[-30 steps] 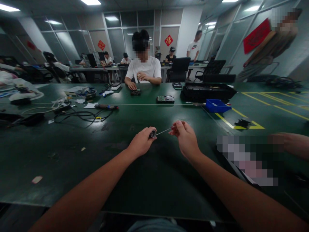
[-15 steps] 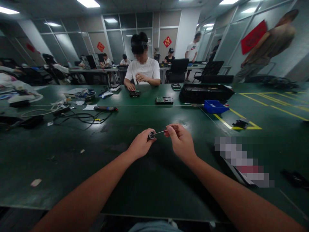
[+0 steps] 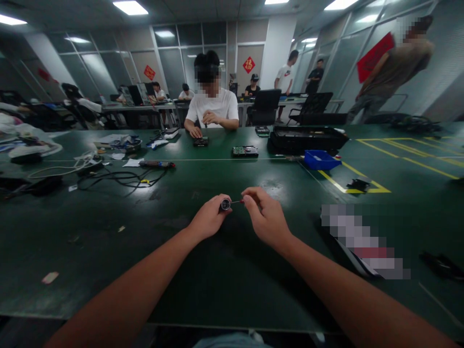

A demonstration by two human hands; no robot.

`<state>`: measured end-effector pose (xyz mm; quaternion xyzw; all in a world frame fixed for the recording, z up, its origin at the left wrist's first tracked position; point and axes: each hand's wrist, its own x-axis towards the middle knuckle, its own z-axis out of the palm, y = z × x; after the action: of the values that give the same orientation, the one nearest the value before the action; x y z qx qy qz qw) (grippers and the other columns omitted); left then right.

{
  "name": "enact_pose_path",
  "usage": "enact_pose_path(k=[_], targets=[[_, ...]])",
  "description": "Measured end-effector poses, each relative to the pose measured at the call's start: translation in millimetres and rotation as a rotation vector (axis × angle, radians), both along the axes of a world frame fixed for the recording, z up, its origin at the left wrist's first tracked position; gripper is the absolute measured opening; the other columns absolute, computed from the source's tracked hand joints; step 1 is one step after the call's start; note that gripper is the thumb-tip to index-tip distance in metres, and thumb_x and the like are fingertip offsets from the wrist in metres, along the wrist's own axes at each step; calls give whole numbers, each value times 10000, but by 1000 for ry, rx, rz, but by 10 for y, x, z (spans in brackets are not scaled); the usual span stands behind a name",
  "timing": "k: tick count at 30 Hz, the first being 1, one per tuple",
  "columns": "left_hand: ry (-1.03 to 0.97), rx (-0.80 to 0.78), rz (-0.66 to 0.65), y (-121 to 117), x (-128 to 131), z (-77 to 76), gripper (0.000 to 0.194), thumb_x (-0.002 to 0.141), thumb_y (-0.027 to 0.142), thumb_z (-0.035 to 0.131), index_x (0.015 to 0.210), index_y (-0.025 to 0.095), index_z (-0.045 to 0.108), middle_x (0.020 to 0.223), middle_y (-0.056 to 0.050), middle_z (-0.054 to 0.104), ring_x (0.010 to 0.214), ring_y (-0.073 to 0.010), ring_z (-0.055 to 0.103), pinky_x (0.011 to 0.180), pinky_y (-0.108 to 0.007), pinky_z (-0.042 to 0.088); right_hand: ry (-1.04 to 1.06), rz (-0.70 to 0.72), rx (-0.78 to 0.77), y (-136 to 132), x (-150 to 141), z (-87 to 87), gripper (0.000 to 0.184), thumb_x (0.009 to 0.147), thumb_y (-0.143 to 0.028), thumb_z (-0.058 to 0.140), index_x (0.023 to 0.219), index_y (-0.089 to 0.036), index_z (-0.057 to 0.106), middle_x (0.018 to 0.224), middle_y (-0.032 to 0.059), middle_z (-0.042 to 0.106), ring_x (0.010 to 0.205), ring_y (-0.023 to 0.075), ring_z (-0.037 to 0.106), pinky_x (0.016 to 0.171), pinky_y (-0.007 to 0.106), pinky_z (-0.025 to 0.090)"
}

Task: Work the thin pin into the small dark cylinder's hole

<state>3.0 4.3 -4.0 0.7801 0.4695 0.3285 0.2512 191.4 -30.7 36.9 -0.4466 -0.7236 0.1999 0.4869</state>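
My left hand (image 3: 210, 215) is closed around a small dark cylinder (image 3: 225, 205), whose round metallic-rimmed end faces me. In my right hand (image 3: 266, 212) is a thin screwdriver (image 3: 237, 201), its reddish handle pinched between thumb and fingers and mostly hidden. The metal shaft points left and its tip meets the side of the cylinder; whether it sits in a hole or screw there I cannot tell. Both hands are raised over the middle of the green table (image 3: 232, 270).
Ahead lie a hard drive (image 3: 245, 152), a black tray (image 3: 308, 139) and a blue bin (image 3: 322, 160). Black cables (image 3: 119, 180) and a dark tool with a red tip (image 3: 157, 165) are on the left. A blurred-out packet (image 3: 362, 244) lies right. A co-worker (image 3: 212, 106) sits opposite.
My right hand has shifted slightly left, closer to the cylinder, and less of the screwdriver's handle shows. The left hand keeps its grip. The whole view has shifted a little.
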Motion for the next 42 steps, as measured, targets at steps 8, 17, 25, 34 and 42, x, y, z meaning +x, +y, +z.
enact_pose_path(k=[8, 17, 25, 34, 42], targets=[[95, 112, 51, -4, -34, 96, 210, 897, 211, 576, 1105, 240, 591, 1069, -38, 624, 923, -191, 621, 838, -323, 480, 630, 80, -380, 308, 70, -164, 297, 908, -484, 550, 886, -194, 613, 762, 27, 623, 687, 164, 624, 701, 365, 581], [157, 53, 64, 18, -28, 44, 205, 892, 227, 600, 1095, 258, 606, 1040, -28, 637, 929, -204, 613, 856, -341, 468, 452, -39, -207, 310, 113, -211, 302, 942, -481, 519, 916, -196, 614, 772, 25, 640, 681, 167, 626, 672, 346, 534], [131, 61, 68, -15, -20, 61, 193, 892, 232, 604, 1084, 249, 611, 1026, -30, 641, 926, -197, 613, 859, -336, 473, 116, -66, -84, 143, 33, -92, 240, 984, -406, 469, 942, -208, 597, 777, 28, 676, 722, 178, 658, 690, 322, 487], [106, 130, 67, 22, -36, 21, 241, 886, 198, 610, 1121, 248, 622, 1050, -33, 644, 956, -197, 611, 855, -322, 473, 12, -37, 5, 83, 10, -89, 188, 995, -354, 467, 991, -206, 584, 796, 22, 688, 754, 168, 678, 699, 297, 479], [95, 155, 78, 28, -50, 14, 242, 880, 191, 626, 1115, 246, 619, 1030, -24, 635, 938, -189, 603, 825, -310, 458, -174, 17, 153, -3, -19, -40, 154, 985, -299, 474, 1012, -202, 590, 871, 54, 702, 785, 180, 671, 723, 306, 476]])
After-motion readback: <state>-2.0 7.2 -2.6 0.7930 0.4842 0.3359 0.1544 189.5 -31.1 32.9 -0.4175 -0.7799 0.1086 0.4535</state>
